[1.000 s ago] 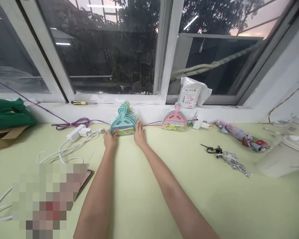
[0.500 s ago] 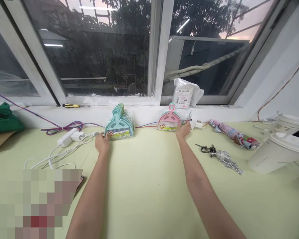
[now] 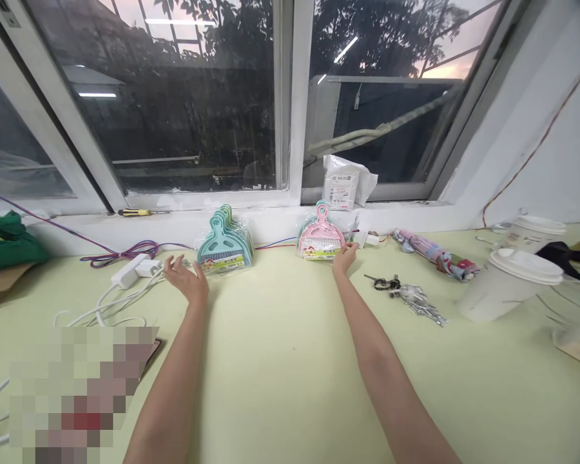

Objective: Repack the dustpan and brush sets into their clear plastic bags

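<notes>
Pale green tabletop [image 3: 280, 361] under windows. I see my left hand [image 3: 186, 280] released, just beside the teal dustpan stack [image 3: 222, 245]. Right hand [image 3: 344, 256], grip loosely closed, touches the pink dustpan pack [image 3: 319, 237]'s edge: light, stiff, slippery wrap; handle likely best.

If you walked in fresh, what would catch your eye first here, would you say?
Two wrapped bundles of small plastic dustpans lean against the wall under the window: a teal stack by the open left hand, and a pink pack touched by the right hand. White lidded tubs sit far right.
</notes>
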`<state>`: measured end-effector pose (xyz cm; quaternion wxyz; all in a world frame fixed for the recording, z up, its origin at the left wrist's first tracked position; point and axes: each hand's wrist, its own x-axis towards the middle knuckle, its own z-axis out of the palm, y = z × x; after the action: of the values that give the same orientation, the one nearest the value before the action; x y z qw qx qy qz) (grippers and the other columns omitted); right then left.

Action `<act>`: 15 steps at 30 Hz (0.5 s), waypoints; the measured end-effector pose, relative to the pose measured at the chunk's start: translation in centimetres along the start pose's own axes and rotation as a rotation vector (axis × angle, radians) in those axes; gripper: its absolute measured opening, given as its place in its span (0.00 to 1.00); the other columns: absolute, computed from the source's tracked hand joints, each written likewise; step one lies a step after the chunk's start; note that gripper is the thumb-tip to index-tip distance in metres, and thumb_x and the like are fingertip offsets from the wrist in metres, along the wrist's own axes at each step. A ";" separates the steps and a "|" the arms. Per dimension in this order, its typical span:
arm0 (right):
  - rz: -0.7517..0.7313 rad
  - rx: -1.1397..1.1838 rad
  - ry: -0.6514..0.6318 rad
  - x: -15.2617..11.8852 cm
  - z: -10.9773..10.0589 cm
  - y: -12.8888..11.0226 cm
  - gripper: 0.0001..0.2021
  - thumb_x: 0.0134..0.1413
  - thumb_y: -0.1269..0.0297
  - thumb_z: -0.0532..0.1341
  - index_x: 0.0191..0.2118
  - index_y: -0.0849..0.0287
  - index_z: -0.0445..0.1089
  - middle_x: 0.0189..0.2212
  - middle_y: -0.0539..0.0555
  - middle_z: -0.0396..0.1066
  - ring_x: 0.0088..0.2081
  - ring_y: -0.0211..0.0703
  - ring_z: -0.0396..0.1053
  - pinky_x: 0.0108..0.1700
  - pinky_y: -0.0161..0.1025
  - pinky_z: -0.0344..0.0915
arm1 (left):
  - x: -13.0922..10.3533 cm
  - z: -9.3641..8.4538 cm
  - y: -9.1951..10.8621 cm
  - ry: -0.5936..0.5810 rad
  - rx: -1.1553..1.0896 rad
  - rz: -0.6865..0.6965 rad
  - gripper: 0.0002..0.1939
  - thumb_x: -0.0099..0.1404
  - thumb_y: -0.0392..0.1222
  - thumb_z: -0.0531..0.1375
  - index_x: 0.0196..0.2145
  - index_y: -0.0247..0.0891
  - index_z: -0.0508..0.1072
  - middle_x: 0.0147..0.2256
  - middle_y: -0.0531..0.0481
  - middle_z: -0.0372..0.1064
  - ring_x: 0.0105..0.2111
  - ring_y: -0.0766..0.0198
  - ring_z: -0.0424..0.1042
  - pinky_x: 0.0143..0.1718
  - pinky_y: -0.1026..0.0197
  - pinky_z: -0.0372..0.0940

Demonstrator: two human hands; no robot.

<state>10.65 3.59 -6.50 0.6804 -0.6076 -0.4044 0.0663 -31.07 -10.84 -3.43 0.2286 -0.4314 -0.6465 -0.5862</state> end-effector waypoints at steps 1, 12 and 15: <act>0.009 0.029 -0.009 -0.4 -0.5 -0.6 0.08 0.56 0.67 0.47 0.42 0.56 0.58 0.38 0.57 0.68 0.38 0.46 0.67 0.45 0.43 0.60 | -0.4 -0.2 0.9 -0.049 -0.062 0.010 0.23 0.66 0.47 0.53 0.55 0.33 0.59 0.59 0.33 0.49 0.61 0.48 0.49 0.61 0.44 0.46; 0.154 0.105 -0.602 -8.0 -7.3 -7.9 0.11 0.48 0.57 0.59 0.37 0.55 0.62 0.35 0.51 0.70 0.38 0.43 0.68 0.41 0.37 0.63 | -8.0 -3.4 15.0 -1.190 -0.944 -0.673 0.32 0.59 0.58 0.58 0.57 0.39 0.64 0.47 0.40 0.71 0.40 0.55 0.74 0.40 0.56 0.68; 0.156 0.038 -0.656 -11.3 -9.7 -8.9 0.11 0.51 0.60 0.58 0.40 0.57 0.63 0.37 0.53 0.70 0.40 0.43 0.68 0.43 0.38 0.62 | -9.8 -5.4 15.5 -1.151 -1.011 -0.744 0.27 0.55 0.50 0.62 0.51 0.36 0.70 0.44 0.42 0.74 0.43 0.53 0.73 0.43 0.57 0.67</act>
<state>5.68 -12.69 -3.34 0.5180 -0.5703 -0.5527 0.3176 -14.24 -19.74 -1.50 -0.5633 -0.4718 -0.4222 -0.5308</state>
